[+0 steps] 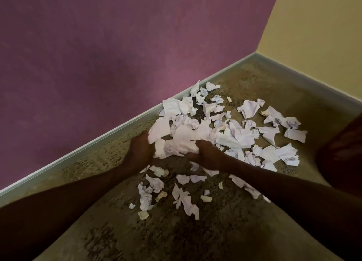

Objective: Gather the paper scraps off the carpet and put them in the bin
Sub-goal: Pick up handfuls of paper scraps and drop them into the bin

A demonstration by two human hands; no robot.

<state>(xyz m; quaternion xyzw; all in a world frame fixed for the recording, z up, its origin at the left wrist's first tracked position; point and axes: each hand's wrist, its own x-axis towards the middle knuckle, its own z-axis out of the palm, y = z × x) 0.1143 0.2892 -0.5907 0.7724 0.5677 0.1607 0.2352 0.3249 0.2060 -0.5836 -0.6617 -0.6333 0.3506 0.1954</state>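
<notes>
Both hands work at the near edge of the pile of torn paper scraps [231, 127], which lies on the speckled brown carpet [244, 227] in a room corner, far side against the pale skirting board [109, 135] under the purple wall [88, 55] and right side toward the yellow wall [323, 25]. The left hand [140, 153] cups the left side of a bunch of scraps [176, 143], and the right hand [207, 155] closes round its right side, fingers curled into the paper; the 2 hands press the bunch between them just above the carpet. The grip is a 2-handed clamp holding crumpled white sheets, neither hand spread wide. Task progress is judged early: only this 1 bunch is in the hands, and most scraps are on the floor. The main pile extends far and right of the hands, with large pieces at the far right and small ones near the skirting board. A second scatter of loose scraps [156, 194] lies near the camera, between the forearms, including small yellowish bits. No bin shows in the view, so its position cannot be stated and no scrap can be confirmed as disposed. A dark rounded shape at the right edge is too dim to identify. Remaining work: carry this bunch to the bin, then repeat for the far pile and the near scatter.
</notes>
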